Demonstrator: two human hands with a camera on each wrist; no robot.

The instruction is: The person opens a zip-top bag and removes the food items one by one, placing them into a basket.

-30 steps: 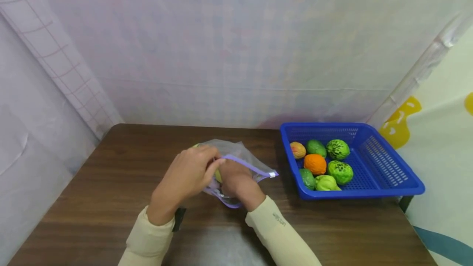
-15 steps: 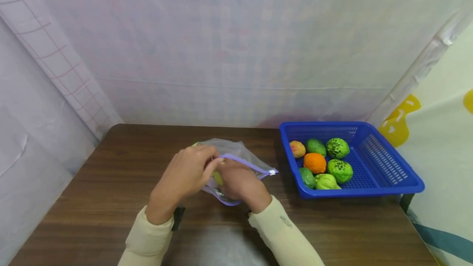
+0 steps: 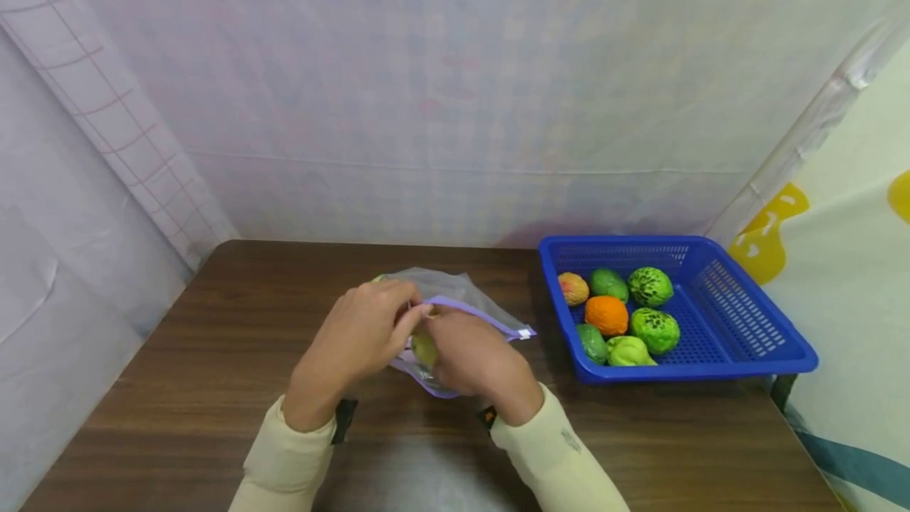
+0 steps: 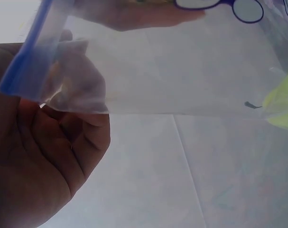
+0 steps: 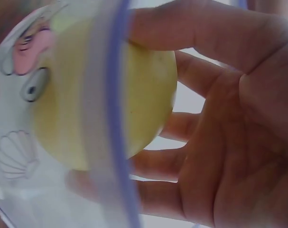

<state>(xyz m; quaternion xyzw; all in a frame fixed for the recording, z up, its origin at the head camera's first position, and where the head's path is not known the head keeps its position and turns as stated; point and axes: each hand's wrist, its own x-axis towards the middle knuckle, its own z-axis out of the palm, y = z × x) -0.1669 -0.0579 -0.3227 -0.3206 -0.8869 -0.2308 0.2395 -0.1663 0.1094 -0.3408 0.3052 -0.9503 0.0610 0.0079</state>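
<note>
My left hand (image 3: pixel 366 330) pinches the purple-edged rim of a clear zip bag (image 3: pixel 455 289) above the table. Printed drawings show on the bag's plastic. In the bag's mouth my right hand (image 3: pixel 479 350) holds a smooth, round yellow fruit (image 5: pixel 151 95); the thumb lies over its top and the fingers reach behind it. Part of this fruit is seen through the plastic. A yellow-green fruit with a dark stem (image 4: pixel 281 102) lies farther inside the bag in the left wrist view. My left hand hides much of the bag in the head view.
A blue plastic basket (image 3: pixel 739 322) stands to the right, holding an orange (image 3: pixel 607 315) and several green and reddish fruits. The brown wooden table (image 3: pixel 213 362) is bordered by white curtains (image 3: pixel 455 101) at the back and sides.
My right hand has drawn back slightly toward the right and nearer me, and more of the yellow fruit shows at the bag's mouth. My left hand has stayed in place.
</note>
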